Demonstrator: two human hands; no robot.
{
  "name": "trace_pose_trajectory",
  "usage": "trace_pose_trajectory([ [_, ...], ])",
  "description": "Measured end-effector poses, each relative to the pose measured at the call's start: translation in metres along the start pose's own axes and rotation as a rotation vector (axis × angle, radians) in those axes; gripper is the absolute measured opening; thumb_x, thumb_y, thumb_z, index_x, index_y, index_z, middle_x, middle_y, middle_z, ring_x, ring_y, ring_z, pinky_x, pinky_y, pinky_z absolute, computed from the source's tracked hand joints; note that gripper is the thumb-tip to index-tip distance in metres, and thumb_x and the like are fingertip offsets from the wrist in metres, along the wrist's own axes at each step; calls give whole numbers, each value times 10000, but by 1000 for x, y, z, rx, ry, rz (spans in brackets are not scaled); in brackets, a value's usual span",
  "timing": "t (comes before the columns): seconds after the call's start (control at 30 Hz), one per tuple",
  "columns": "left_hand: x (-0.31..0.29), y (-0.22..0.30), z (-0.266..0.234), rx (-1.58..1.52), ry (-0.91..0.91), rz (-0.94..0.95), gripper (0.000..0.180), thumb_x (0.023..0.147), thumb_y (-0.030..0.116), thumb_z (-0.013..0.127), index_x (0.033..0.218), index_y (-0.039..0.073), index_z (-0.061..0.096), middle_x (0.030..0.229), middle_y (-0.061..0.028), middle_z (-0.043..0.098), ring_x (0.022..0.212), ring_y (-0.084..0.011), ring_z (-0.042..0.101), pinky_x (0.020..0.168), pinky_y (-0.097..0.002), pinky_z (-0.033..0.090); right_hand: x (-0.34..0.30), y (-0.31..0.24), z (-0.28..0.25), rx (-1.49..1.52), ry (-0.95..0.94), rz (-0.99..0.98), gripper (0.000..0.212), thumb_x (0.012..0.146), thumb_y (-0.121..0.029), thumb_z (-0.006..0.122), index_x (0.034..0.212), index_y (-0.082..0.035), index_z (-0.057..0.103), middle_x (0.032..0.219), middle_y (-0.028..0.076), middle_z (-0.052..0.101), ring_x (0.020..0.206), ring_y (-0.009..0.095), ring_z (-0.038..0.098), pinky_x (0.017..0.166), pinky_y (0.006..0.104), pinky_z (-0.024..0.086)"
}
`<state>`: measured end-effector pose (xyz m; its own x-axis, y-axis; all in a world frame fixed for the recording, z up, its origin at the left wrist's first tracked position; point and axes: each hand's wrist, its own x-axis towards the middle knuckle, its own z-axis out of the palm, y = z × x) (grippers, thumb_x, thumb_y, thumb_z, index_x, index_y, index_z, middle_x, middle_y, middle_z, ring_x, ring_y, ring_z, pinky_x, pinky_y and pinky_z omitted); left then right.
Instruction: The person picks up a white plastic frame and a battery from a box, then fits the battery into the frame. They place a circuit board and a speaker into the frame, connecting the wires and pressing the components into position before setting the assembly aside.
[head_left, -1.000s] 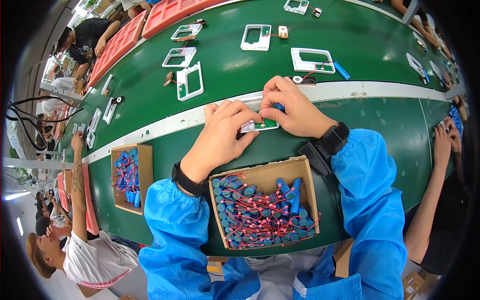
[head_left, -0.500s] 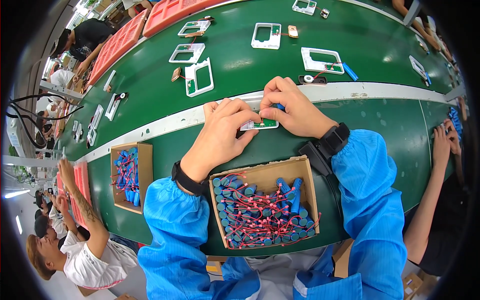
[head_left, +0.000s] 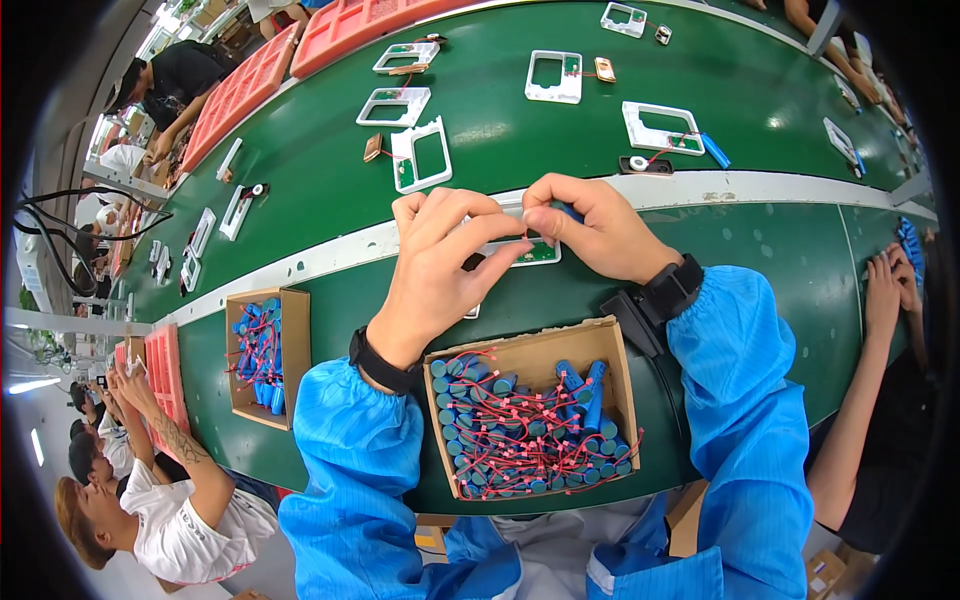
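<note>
Between my hands lies a white plastic frame with a green circuit board (head_left: 538, 253), at the near edge of the pale rail. My left hand (head_left: 430, 275) reaches over the frame from the left, thumb and forefinger pinched together at a short red wire by the board. The fingertips hide most of the plug there. My right hand (head_left: 600, 230) is curled at the board's far right, closed around a blue cylindrical battery (head_left: 570, 211) that shows only partly between the fingers. Below them stands a cardboard box (head_left: 625, 370) packed with blue batteries with red leads.
A smaller battery box (head_left: 297, 350) sits to the left. Beyond the rail (head_left: 740, 184), several white frames (head_left: 423, 158) with boards and wired parts lie on a green belt (head_left: 480, 130). Red trays (head_left: 230, 100) line its far side. Co-workers (head_left: 195, 500) are at both sides.
The frames across the rail have shifted right. My left fingertips have moved slightly right at the board, and more of the frame shows below them. The left co-worker's raised arm has lowered.
</note>
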<state>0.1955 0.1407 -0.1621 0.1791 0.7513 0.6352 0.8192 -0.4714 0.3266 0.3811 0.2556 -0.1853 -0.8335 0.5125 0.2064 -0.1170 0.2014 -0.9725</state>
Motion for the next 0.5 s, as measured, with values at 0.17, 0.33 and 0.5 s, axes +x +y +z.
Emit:
trace_pose_trajectory([
  [0.17, 5, 5, 2, 3, -7, 52, 249, 756, 89, 813, 972, 133, 697, 932, 21, 621, 872, -171, 571, 800, -346, 307, -4, 1, -6, 37, -46, -8, 157, 1010, -163, 609, 1014, -6, 604, 852, 4, 579, 735, 72, 523, 671, 232, 457],
  [0.33, 8, 8, 4, 18, -9, 37, 202, 790, 45, 768, 959, 109, 678, 928, 13, 619, 874, -181, 574, 801, -343, 307, -6, 0, -15, -77, -67, -117, 116, 965, -116, 659, 997, -5, 654, 868, 31, 638, 762, 109, 571, 699, 258, 474],
  [0.5, 9, 8, 6, 2, -81, 17, 145, 810, 17, 722, 933, 72, 669, 945, -34, 633, 887, -210, 585, 827, -339, 341, -6, 1, -24, -192, -74, -198, 64, 906, -68, 710, 941, -16, 707, 895, 66, 686, 793, 160, 619, 726, 285, 487],
])
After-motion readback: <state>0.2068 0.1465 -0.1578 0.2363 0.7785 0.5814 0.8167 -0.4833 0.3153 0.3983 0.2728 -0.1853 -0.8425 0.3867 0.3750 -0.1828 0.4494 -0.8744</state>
